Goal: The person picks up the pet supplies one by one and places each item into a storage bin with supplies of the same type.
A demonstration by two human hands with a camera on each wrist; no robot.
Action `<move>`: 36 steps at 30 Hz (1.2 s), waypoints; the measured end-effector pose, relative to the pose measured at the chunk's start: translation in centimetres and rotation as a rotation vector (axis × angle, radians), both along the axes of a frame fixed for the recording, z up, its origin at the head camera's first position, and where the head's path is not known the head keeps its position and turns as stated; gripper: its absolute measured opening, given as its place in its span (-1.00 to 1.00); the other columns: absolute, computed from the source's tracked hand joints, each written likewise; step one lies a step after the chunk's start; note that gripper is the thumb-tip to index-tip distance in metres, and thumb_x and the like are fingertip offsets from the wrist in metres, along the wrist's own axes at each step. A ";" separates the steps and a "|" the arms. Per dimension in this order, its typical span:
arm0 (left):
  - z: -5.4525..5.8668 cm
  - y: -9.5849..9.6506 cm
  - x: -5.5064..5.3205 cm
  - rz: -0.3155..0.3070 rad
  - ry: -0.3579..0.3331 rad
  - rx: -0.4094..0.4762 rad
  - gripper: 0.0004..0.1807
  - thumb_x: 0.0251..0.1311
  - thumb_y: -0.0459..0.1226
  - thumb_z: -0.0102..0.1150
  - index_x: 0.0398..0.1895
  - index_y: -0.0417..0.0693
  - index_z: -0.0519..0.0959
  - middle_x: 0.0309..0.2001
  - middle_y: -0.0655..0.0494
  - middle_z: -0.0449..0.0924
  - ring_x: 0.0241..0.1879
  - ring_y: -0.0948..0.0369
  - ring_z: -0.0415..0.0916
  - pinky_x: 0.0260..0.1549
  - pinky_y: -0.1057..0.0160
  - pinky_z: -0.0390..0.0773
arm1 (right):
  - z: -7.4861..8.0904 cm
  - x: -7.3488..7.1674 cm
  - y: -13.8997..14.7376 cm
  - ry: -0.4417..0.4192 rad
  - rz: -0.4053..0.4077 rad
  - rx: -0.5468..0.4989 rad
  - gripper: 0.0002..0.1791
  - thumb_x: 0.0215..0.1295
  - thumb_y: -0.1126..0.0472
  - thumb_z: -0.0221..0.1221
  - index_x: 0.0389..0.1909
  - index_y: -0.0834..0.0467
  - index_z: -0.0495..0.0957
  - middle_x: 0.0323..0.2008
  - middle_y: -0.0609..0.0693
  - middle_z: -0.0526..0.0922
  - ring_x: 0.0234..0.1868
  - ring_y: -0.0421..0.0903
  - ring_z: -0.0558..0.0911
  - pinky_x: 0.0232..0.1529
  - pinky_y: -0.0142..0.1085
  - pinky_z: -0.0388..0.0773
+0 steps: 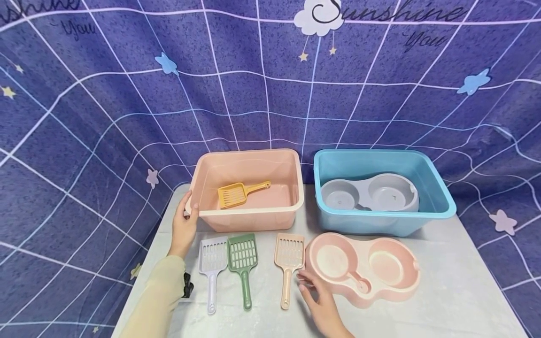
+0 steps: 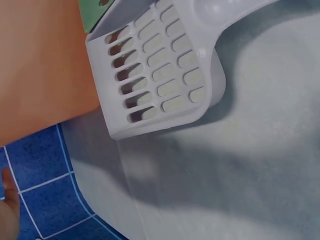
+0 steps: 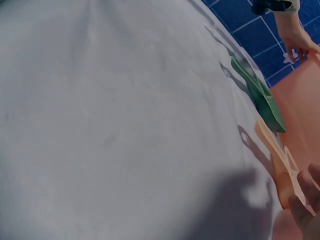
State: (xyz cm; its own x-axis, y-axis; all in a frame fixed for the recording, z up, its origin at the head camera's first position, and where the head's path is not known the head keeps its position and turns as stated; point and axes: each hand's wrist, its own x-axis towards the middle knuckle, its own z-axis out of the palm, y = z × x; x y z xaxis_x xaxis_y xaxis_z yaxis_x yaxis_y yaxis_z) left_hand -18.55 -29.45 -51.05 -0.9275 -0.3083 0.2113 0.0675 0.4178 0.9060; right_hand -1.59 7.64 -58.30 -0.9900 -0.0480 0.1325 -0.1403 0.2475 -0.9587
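Observation:
A pink litter box (image 1: 249, 219) stands at the back left, with a yellow litter scoop (image 1: 236, 194) lying inside. At its left front corner my left hand (image 1: 184, 230) holds the rim, thumb over the edge and fingers along the outer side. My right hand (image 1: 319, 300) hovers with fingers slightly bent, its fingertips between a peach litter scoop (image 1: 286, 272) and a pink double bowl (image 1: 380, 295). Left of the peach scoop, a green scoop (image 1: 244, 272) and a pale lilac scoop (image 1: 212, 277) lie side by side, handles toward me.
A blue litter box (image 1: 380, 223) stands at the back right, holding a grey double bowl (image 1: 363, 192). Behind both boxes hangs a purple-blue grid-patterned cloth (image 1: 270, 94). Everything stands on a pale grey table (image 1: 456, 291), whose left edge runs close beside my left forearm.

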 end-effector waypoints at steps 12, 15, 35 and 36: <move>0.1 0.0 -0.1 0.015 0.016 0.022 -0.45 0.47 -0.09 0.02 0.49 0.17 0.29 0.42 0.11 0.28 -0.32 0.26 0.27 -0.32 0.44 0.32 | 0.0 0.1 -1.2 -0.254 0.006 -0.070 -0.53 0.44 0.11 0.13 0.29 0.22 0.41 0.13 0.09 0.60 0.10 0.03 0.59 0.11 -0.25 0.51; 0.1 0.0 0.0 0.014 0.022 0.024 -0.46 0.47 -0.10 0.02 0.48 0.16 0.30 0.41 0.12 0.29 -0.30 0.27 0.27 -0.32 0.44 0.32 | 0.0 0.1 -1.5 -0.328 -0.017 -0.091 -0.50 0.45 0.08 0.13 0.30 0.22 0.40 0.15 0.10 0.59 0.08 0.00 0.58 0.07 -0.31 0.51; 0.6 0.6 0.5 0.018 0.048 0.037 -0.47 0.46 -0.18 0.04 0.47 0.08 0.32 0.43 0.07 0.28 -0.26 0.24 0.29 -0.34 0.47 0.32 | -0.5 0.2 -3.9 -0.431 -0.137 -0.301 -0.33 0.39 0.30 0.11 0.40 0.45 0.10 0.18 0.32 0.47 -0.04 -0.18 0.55 -0.07 -0.44 0.53; 1.1 0.8 0.7 0.015 0.051 0.037 -0.47 0.46 -0.20 0.04 0.47 0.03 0.32 0.43 0.02 0.29 -0.30 0.23 0.29 -0.36 0.46 0.32 | -0.5 0.1 -4.0 -0.435 -0.131 -0.300 -0.32 0.39 0.30 0.11 0.41 0.46 0.08 0.18 0.32 0.46 -0.05 -0.19 0.55 -0.07 -0.43 0.53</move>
State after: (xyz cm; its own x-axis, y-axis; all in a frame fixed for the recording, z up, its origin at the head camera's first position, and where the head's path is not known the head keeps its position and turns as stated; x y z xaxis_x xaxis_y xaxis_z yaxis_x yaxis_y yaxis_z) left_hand -17.82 -28.65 -49.95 -0.9109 -0.3306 0.2468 0.1083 0.3856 0.9163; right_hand -1.46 3.66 -58.81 -0.9518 0.0563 -0.3016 0.2985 -0.0574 -0.9527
